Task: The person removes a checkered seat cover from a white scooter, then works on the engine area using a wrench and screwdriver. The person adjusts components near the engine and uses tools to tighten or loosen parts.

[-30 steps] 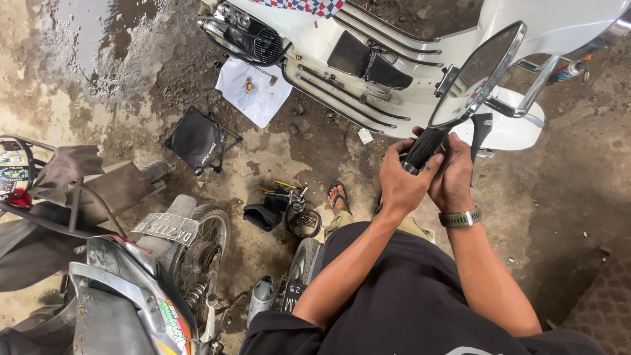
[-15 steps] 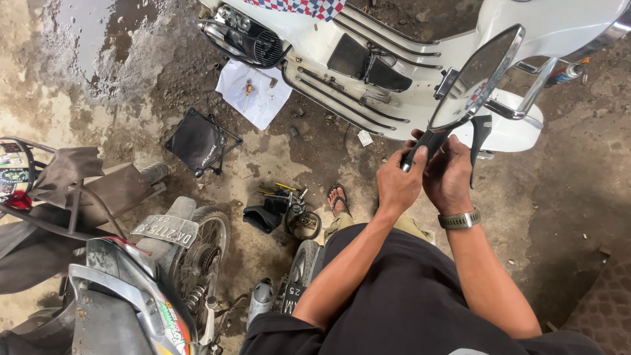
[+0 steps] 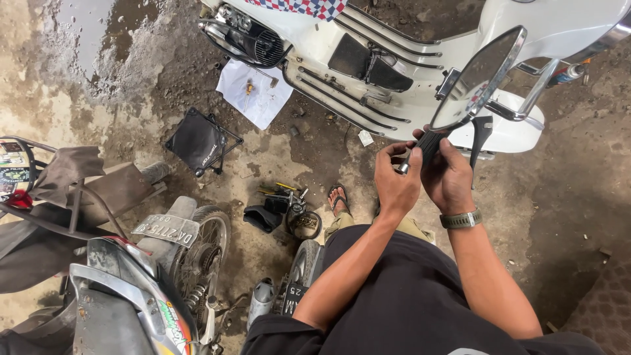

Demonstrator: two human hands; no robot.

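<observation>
Overhead, both hands grasp a scooter mirror (image 3: 478, 77) by its black stem: left hand (image 3: 396, 185) pinching the threaded end, right hand (image 3: 449, 177) clenched round it for steadiness.

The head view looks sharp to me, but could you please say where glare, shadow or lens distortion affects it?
Head view: the hands and mirror are sharp; glare whitens the wet floor at upper left; shadow darkens the ground at right; the wide lens bends the white scooter along the top edge.
</observation>
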